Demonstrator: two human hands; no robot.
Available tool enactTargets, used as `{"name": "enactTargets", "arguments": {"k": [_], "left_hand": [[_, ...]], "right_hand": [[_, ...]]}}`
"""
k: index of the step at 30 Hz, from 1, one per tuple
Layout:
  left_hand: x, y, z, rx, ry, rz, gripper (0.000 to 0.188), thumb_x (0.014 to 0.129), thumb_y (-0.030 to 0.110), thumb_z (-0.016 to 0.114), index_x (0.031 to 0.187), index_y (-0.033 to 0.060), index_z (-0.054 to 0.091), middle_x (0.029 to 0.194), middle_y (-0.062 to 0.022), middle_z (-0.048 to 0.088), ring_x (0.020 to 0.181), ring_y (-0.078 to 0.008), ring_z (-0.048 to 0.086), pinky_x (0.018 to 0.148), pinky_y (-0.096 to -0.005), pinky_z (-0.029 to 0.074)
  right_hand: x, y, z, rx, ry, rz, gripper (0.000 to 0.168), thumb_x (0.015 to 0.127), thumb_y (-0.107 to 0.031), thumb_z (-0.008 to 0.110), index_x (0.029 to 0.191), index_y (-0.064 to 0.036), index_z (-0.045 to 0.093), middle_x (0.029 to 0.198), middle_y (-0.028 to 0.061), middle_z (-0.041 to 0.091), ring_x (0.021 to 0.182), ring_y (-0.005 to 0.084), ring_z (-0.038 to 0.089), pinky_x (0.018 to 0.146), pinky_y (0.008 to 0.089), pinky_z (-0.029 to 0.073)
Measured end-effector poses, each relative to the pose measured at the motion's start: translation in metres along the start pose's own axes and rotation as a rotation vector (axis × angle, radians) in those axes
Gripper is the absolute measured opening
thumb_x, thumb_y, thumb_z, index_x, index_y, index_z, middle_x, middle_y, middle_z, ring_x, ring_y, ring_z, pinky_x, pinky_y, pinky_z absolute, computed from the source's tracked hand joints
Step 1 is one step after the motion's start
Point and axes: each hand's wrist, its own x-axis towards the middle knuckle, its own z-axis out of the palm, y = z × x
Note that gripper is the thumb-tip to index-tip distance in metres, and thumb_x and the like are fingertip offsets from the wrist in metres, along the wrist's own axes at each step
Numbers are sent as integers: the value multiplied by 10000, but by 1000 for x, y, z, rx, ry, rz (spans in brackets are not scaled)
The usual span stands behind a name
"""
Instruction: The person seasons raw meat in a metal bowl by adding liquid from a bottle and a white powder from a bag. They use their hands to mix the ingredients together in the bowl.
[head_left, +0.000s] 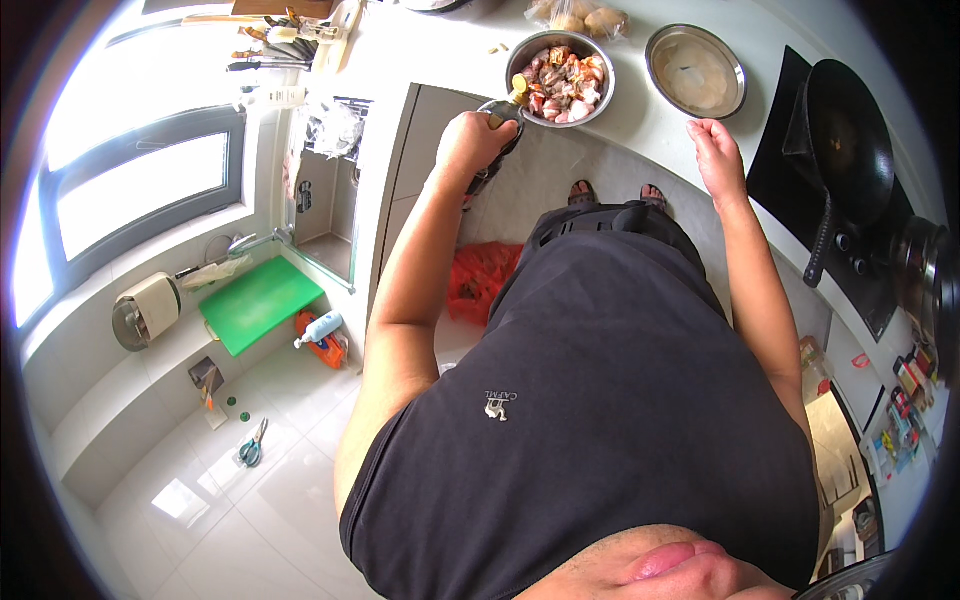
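My left hand (480, 142) grips a dark bottle (504, 112) with a yellow top. The bottle is tilted, its top over the left rim of a steel bowl (609, 88) that holds cut raw meat (562, 86). Whether liquid is flowing cannot be made out. My right hand (716, 154) is raised near the counter's front edge, just below a second steel bowl (742, 79) with something pale in it. Its fingers are curled together, with nothing visible between them. Both bowls stand on the white counter (630, 127).
At the right, a black wok (851, 142) sits on a dark cooktop (772, 165), its handle towards me. A bag of potatoes (592, 22) lies behind the bowls. A sink (322, 210), a knife rack (289, 49) and a green cutting board (262, 304) are leftward. Scissors (253, 446) are lower left.
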Motion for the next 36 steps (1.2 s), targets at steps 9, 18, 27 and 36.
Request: {"name": "enactTargets", "arguments": {"k": [9, 18, 27, 36], "left_hand": [[-4, 6, 10, 24, 3, 48, 560, 855, 518, 734, 869, -41, 756, 758, -234, 714, 735, -365, 731, 731, -456, 570], [-9, 14, -2, -341, 112, 57, 548, 838, 478, 751, 750, -59, 691, 674, -212, 653, 641, -342, 673, 682, -447, 542], [-59, 59, 8, -809, 110, 358, 325, 881, 295, 752, 956, -22, 738, 972, -116, 631, 906, -238, 654, 832, -363, 521], [-130, 203, 78, -780, -370, 879, 274, 867, 214, 767, 838, -22, 631, 860, -93, 552, 795, -236, 564, 719, -361, 464]], "right_hand": [[-4, 6, 0, -4, 8, 7, 235, 1015, -286, 670, 975, -55, 663, 817, -76, 560, 766, 36, 476, 714, 226, 406], [-16, 6, 0, -8, 75, 17, 237, 1009, -294, 676, 978, -60, 659, 832, -71, 572, 774, 36, 482, 718, 223, 405], [-86, -9, 4, -2, 253, -124, 161, 971, -189, 724, 976, -51, 641, 818, -59, 568, 742, 52, 494, 699, 233, 451], [-221, -144, -47, -426, 561, -691, 276, 762, -111, 819, 892, -85, 577, 897, 57, 548, 797, 223, 585, 684, 350, 497]]}}
